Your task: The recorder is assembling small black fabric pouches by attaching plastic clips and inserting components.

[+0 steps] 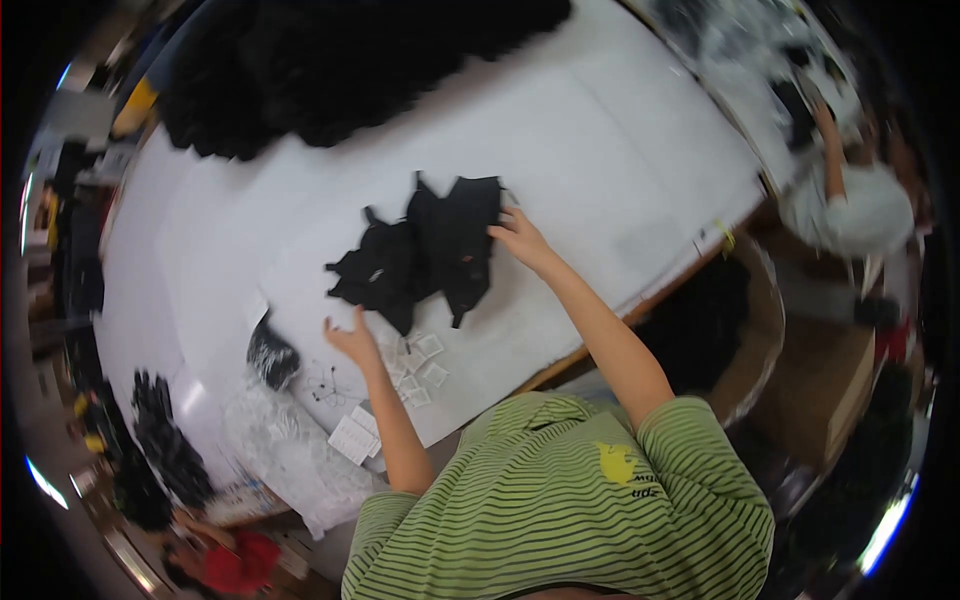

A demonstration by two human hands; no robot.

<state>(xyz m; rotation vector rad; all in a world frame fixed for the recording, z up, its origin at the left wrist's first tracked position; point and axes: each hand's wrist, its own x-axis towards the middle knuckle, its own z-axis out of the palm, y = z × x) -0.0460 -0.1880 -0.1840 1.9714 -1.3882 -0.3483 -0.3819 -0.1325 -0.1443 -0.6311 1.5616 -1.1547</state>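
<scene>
Two black garments with short straps lie side by side, partly overlapping, on the white table (pixel 600 150). The right garment (pixel 465 235) has its outer edge in my right hand (pixel 520 240); the thumb lies over the cloth and the other fingers are at the edge. Just below the left garment (pixel 380 268) is my left hand (pixel 354 338), open, its thumb and fingers spread and holding nothing. Small white square packets (pixel 425 355) are scattered between my left forearm and the garments.
A large black heap of cloth (pixel 340 70) covers the far left. Clear plastic bags (pixel 285 430), a black bundle (pixel 270 355) and white cards (pixel 354 436) lie left of me. A bin (pixel 765 330) stands beside the table's right edge. Other people work at both sides.
</scene>
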